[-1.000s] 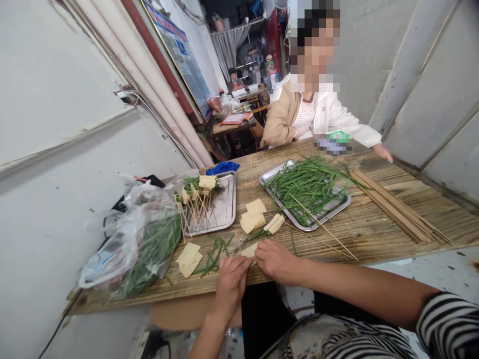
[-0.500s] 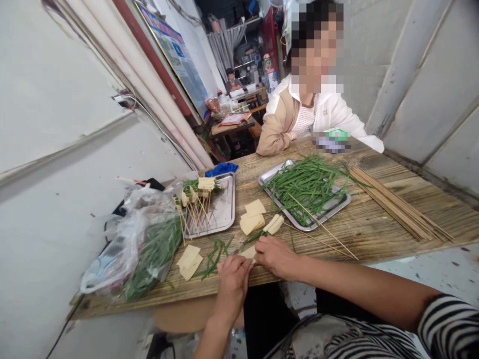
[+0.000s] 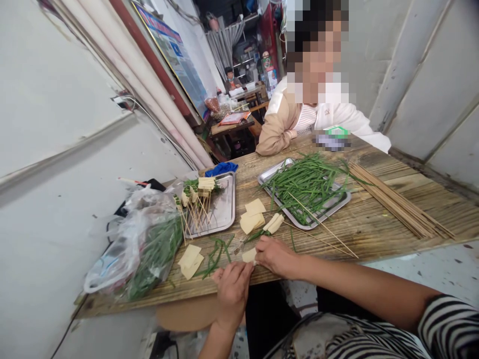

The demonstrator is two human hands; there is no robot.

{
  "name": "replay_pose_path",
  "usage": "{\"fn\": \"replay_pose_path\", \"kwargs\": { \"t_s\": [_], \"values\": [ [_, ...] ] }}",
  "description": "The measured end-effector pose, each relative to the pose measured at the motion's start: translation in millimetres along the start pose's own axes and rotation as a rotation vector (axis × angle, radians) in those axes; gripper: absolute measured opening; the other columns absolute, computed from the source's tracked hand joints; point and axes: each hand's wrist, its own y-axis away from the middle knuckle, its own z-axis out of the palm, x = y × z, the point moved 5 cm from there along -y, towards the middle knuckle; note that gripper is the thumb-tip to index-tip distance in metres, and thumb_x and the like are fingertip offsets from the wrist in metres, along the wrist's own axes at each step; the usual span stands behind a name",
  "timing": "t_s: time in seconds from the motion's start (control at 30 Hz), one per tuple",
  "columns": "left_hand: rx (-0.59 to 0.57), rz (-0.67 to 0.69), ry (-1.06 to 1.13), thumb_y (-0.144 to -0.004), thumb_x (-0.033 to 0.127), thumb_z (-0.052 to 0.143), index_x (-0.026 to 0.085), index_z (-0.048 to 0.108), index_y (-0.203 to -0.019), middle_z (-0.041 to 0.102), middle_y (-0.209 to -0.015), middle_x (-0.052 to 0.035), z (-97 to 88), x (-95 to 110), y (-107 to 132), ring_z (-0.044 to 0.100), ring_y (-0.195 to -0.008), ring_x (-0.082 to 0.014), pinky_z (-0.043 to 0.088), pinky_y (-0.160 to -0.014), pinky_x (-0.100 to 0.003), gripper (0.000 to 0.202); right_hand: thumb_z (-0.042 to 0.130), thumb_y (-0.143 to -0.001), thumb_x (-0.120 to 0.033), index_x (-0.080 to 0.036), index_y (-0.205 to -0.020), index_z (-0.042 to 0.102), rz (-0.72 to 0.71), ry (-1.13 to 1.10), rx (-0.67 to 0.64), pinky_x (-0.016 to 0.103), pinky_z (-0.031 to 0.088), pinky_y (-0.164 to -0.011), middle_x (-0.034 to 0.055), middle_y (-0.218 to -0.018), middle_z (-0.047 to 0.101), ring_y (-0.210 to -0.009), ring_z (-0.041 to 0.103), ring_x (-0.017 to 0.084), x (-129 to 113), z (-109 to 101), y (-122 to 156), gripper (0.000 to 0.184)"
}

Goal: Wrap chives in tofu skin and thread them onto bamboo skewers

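At the table's near edge, my left hand [image 3: 232, 285] and my right hand [image 3: 277, 257] both have their fingers closed on a pale tofu-skin sheet [image 3: 249, 255]. Part of the sheet shows between them; its near side is under my fingers. Just beyond lie several tofu-skin rolls [image 3: 274, 224] with green ends. A stack of flat tofu-skin sheets [image 3: 252, 222] is behind those, and more loose sheets [image 3: 191, 262] lie left of my left hand. Cut green chives [image 3: 215, 254] are scattered between.
A metal tray [image 3: 228, 214] holds skewered rolls [image 3: 194, 194]. Another tray [image 3: 318, 223] bears a heap of chives [image 3: 307, 182]. Bamboo skewers [image 3: 400, 202] lie at the right. A plastic bag of greens [image 3: 153, 254] sits on the left. Across the table sits a person [image 3: 279, 119].
My left hand has shifted slightly down, and more of the sheet shows between my hands. My right hand stays almost in place. The person opposite has leaned slightly.
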Motion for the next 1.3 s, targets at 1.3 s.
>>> {"fn": "replay_pose_path", "kwargs": {
  "t_s": [1.3],
  "values": [
    [-0.197, -0.203, 0.372, -0.086, 0.026, 0.055, 0.027, 0.073, -0.087, 0.068, -0.075, -0.0017, 3.4, -20.9, -23.3, 0.058, -0.073, -0.0158, 0.044, -0.067, -0.03, 0.018, 0.05, -0.091, -0.027, -0.015, -0.079, 0.067, -0.053, 0.006, -0.014, 0.026, 0.033, -0.059, 0.0059, -0.077, 0.06, -0.076, 0.05, 0.017, 1.0, -4.9, -4.6, 0.024]
  ]
}}
